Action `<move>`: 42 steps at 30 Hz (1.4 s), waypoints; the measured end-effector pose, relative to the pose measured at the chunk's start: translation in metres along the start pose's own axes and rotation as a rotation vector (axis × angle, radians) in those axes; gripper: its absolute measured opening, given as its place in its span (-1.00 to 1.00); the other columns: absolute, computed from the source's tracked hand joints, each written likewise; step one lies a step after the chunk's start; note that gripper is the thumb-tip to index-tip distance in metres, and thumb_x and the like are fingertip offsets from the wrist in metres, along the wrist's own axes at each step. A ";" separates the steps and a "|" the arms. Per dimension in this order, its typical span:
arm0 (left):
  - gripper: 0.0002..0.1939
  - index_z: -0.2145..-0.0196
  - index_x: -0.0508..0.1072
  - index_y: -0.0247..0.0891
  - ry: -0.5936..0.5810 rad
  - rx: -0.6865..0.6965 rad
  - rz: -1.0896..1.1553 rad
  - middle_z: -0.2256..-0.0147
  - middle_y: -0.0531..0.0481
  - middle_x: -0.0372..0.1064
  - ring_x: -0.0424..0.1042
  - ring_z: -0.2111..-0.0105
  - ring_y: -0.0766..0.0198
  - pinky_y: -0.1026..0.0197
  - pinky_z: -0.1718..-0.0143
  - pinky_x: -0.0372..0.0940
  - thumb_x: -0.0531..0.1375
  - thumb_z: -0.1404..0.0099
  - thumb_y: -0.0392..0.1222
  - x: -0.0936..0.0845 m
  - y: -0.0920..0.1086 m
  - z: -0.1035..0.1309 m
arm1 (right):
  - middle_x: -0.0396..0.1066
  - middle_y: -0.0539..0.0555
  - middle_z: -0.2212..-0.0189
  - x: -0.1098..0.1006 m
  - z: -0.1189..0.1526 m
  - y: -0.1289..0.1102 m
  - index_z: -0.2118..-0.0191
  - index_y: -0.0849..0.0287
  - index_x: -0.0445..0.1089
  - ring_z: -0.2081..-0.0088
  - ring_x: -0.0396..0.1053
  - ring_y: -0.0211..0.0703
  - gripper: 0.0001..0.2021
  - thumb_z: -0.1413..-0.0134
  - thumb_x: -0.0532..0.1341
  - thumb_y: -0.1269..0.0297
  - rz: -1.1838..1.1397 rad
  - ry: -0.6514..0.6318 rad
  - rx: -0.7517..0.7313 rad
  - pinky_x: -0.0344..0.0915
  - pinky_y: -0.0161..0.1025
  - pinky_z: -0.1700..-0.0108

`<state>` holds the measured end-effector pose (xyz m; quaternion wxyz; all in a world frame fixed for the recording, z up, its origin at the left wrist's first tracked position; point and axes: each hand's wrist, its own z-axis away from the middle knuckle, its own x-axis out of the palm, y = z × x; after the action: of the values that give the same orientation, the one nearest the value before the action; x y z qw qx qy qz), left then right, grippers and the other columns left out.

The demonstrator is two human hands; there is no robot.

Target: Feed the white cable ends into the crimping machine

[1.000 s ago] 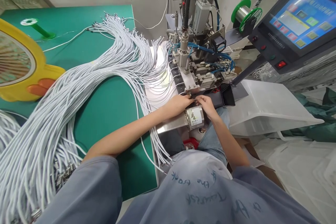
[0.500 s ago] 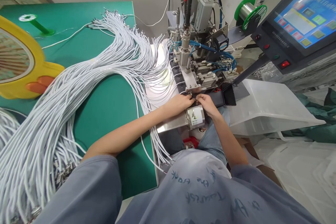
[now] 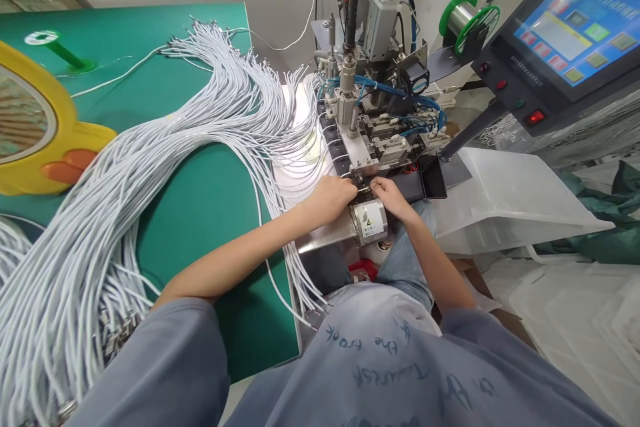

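Note:
At the front of a soldering-type machine, my left hand is closed, its fingertips by the machine's dark cable rail. Facing it, my right hand pinches with thumb and forefinger. A small, thin, shiny piece shows between the two sets of fingertips; what each hand grips is too small to make out. White cables run from the table into slots along the rail, just beyond my left hand. Below my hands sits a metal cylinder with a white label.
A thick bundle of white cables lies across the green table. A yellow fan and a green spool stand at left. To the right are a wire reel, a touch screen and a translucent bin.
My hands have drawn slightly apart, the left one moving left, and the thin shiny piece between them shows more clearly. The whole view has shifted slightly.

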<state>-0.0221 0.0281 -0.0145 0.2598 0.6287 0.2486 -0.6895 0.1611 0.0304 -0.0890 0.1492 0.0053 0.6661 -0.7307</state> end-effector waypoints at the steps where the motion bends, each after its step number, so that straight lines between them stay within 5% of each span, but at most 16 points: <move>1: -0.76 0.44 0.43 -0.36 -0.010 -0.005 0.003 0.46 -0.14 0.40 0.44 0.43 0.14 0.22 0.52 0.08 0.00 -0.18 -0.50 -0.001 0.000 0.000 | 0.01 -0.11 0.65 -0.001 0.000 -0.001 0.58 0.11 0.10 0.57 -0.02 -0.31 -0.76 0.07 0.08 0.09 0.022 -0.005 -0.004 -0.03 -0.30 0.48; 14: -0.75 0.39 0.45 -0.34 0.050 0.007 0.025 0.40 -0.17 0.38 0.42 0.39 0.14 0.19 0.47 0.12 -0.01 -0.19 -0.47 0.009 -0.001 0.004 | 0.07 -0.10 0.67 0.004 0.003 0.005 0.60 0.12 0.11 0.57 0.03 -0.31 -0.73 0.02 0.07 0.10 0.027 0.138 0.014 0.04 -0.31 0.49; 18: -0.75 0.38 0.45 -0.35 0.029 -0.027 0.022 0.40 -0.19 0.39 0.43 0.39 0.11 0.19 0.47 0.12 -0.02 -0.19 -0.46 0.005 0.001 0.004 | 0.04 -0.09 0.65 -0.001 0.009 0.000 0.59 0.11 0.08 0.54 0.02 -0.28 -0.73 -0.03 0.04 0.11 0.082 0.338 -0.007 0.04 -0.30 0.48; 23: -0.75 0.36 0.46 -0.38 -0.050 -0.195 -0.011 0.38 -0.24 0.43 0.46 0.34 0.04 0.18 0.43 0.17 0.00 -0.16 -0.47 -0.006 0.000 0.003 | 0.13 -0.04 0.58 0.021 0.059 -0.033 0.51 0.12 0.16 0.50 0.09 -0.25 -0.73 -0.14 -0.05 0.13 0.166 0.571 -0.170 0.06 -0.28 0.42; 25: -0.73 0.28 0.45 -0.42 -0.067 -0.249 -0.028 0.34 -0.29 0.44 0.47 0.32 0.00 0.19 0.44 0.16 -0.01 -0.16 -0.48 -0.009 0.000 0.002 | 0.15 -0.03 0.60 0.046 0.082 -0.046 0.52 0.13 0.20 0.51 0.11 -0.25 -0.71 -0.14 -0.03 0.13 0.176 0.361 -0.166 0.05 -0.28 0.43; 28: -0.71 0.21 0.43 -0.45 -0.085 -0.254 -0.035 0.32 -0.31 0.44 0.48 0.31 -0.03 0.20 0.47 0.14 -0.03 -0.18 -0.48 -0.011 -0.001 0.001 | 0.17 -0.05 0.64 0.091 0.102 -0.048 0.57 0.16 0.22 0.53 0.08 -0.28 -0.67 -0.14 -0.01 0.16 0.167 -0.194 -0.087 0.00 -0.29 0.43; 30: -0.70 0.20 0.42 -0.46 -0.093 -0.247 -0.036 0.33 -0.30 0.43 0.48 0.30 -0.04 0.21 0.47 0.13 -0.05 -0.20 -0.48 -0.011 -0.001 0.000 | 0.13 -0.07 0.65 0.118 0.105 -0.039 0.60 0.17 0.18 0.54 0.03 -0.32 -0.66 -0.13 0.02 0.14 0.113 -0.395 -0.042 -0.06 -0.31 0.45; 35: -0.70 0.17 0.40 -0.47 -0.112 -0.256 -0.036 0.33 -0.32 0.43 0.47 0.28 -0.02 0.22 0.44 0.13 -0.05 -0.22 -0.47 -0.012 0.001 0.001 | -0.06 -0.13 0.68 0.147 0.102 -0.018 0.65 0.17 0.09 0.55 -0.06 -0.36 -0.65 -0.05 0.09 0.12 -0.083 -0.443 0.053 -0.11 -0.33 0.47; 39: -0.73 0.20 0.40 -0.48 -0.097 -0.292 -0.045 0.34 -0.31 0.43 0.47 0.31 0.04 0.24 0.44 0.11 -0.01 -0.18 -0.49 -0.015 0.006 0.003 | -0.06 -0.12 0.69 0.135 0.106 -0.029 0.65 0.18 0.08 0.55 -0.10 -0.36 -0.66 -0.11 0.03 0.23 0.105 -0.324 -0.008 -0.14 -0.31 0.46; 42: -0.78 0.32 0.42 -0.42 -0.018 -0.233 0.007 0.41 -0.24 0.42 0.45 0.39 0.10 0.24 0.48 0.08 -0.01 -0.21 -0.44 -0.020 0.012 0.004 | 0.13 -0.08 0.64 0.114 0.106 -0.041 0.57 0.19 0.23 0.52 0.03 -0.33 -0.72 -0.13 0.00 0.27 0.204 -0.258 -0.022 -0.07 -0.32 0.43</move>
<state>-0.0156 0.0169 0.0060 0.3358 0.5887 0.3227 -0.6607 0.0633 -0.0947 -0.0608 0.3070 -0.0223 0.6456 -0.6989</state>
